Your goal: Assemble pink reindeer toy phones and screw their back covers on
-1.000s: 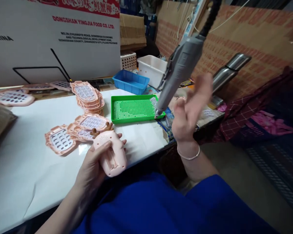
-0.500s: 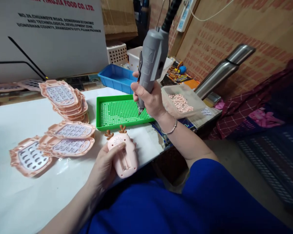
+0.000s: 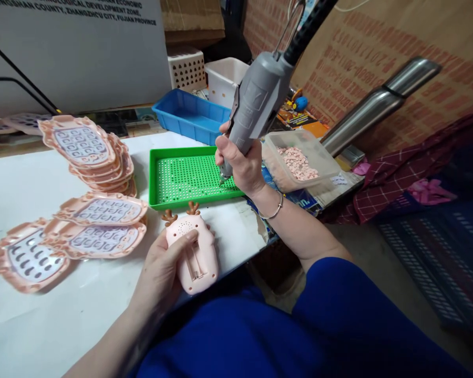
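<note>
Antlered pink plastic toy body (image 3: 207,249), gripped in the left hand (image 3: 160,265) at the white table's (image 3: 86,310) near edge.
Its back faces up, presumably for access; the right hand (image 3: 246,165), well apart, wraps a grey electric screwdriver (image 3: 256,100), tip over a green perforated plastic tray (image 3: 181,173); a translucent plastic tub (image 3: 328,164) holds small pink pieces (image 3: 297,164).

Panel stack (image 3: 81,140) left of tray (image 3: 185,176), bin (image 3: 181,126) behind, parts (image 3: 297,163) in tub (image 3: 325,158) right, toy (image 3: 205,254) in front

White table (image 3: 35,331): stack of pink panels (image 3: 81,143), overlapping pink panels (image 3: 102,239) nearer, green perforated tray (image 3: 185,178).
</note>
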A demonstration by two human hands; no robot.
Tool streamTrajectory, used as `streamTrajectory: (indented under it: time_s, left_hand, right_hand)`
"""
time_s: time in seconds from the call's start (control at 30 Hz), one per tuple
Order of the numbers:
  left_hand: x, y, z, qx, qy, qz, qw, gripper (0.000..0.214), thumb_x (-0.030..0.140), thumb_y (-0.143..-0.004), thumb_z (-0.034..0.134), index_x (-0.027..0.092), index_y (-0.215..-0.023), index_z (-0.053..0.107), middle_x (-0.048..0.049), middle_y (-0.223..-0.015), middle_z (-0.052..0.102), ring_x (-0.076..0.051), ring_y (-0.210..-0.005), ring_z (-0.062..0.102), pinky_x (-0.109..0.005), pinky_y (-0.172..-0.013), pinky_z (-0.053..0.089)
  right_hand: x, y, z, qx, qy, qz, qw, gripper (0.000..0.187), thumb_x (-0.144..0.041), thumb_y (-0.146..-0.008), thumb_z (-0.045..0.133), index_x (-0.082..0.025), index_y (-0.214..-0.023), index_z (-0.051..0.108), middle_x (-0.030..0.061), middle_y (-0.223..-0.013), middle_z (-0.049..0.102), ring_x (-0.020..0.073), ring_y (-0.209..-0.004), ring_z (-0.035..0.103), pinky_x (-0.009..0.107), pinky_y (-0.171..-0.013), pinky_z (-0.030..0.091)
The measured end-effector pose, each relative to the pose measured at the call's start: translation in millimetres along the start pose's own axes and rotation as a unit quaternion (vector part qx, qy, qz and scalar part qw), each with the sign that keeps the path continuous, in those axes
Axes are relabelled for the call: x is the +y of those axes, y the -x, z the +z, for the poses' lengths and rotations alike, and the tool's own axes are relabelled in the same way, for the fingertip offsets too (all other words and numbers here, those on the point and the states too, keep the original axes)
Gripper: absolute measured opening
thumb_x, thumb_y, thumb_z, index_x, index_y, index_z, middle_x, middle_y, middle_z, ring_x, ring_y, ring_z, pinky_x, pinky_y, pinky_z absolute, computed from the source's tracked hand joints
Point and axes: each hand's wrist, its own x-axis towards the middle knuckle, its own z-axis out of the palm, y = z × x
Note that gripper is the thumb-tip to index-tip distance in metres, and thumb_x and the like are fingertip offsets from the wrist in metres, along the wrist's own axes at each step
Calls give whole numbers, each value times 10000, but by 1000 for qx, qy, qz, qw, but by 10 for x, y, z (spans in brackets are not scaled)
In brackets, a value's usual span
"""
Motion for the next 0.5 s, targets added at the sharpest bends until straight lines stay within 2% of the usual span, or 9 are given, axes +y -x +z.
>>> streamTrajectory:
  time_s: [0.17, 0.3, 0.4, 0.5]
  left_hand:
    - [-28, -25, -84, -24, -16, 2, 1000, 524, 336, -631, 854, 119, -1050, 625, -69, -819, 738, -199, -673, 703, -264, -589, 566]
    - [3, 20, -19, -27, 15, 18, 999, 479, 284, -595, 829, 126, -991, 613, -45, -765, 716, -200, -662, 691, -271, -584, 555]
    - [23, 49, 46, 1, 27, 24, 999, 501, 253, -542, 824, 141, -962, 574, -11, -722, 687, -182, -616, 666, -262, -556, 532]
    - [17, 54, 70, 9, 30, 36, 999, 529, 261, -534, 830, 153, -973, 556, 14, -719, 667, -153, -589, 637, -259, -563, 526]
  right_hand:
    - [-22, 4, 11, 24, -30, -9, 999, 495, -680, -787, 633, -264, -1025, 511, -25, -707, 478, 144, -601, 539, 331, -604, 521]
    - [-155, 0, 28, 34, -80, -62, 994, 529, -669, -718, 712, -252, -982, 521, -56, -650, 485, 107, -520, 507, 295, -555, 499]
    - [-377, 85, 62, 29, -81, -92, 992, 455, -645, -819, 627, -255, -1032, 530, -56, -671, 489, 81, -521, 512, 255, -536, 481]
    - [-601, 275, 118, -7, -92, -72, 993, 427, -645, -871, 547, -275, -1085, 547, -45, -685, 504, 87, -539, 533, 245, -526, 479]
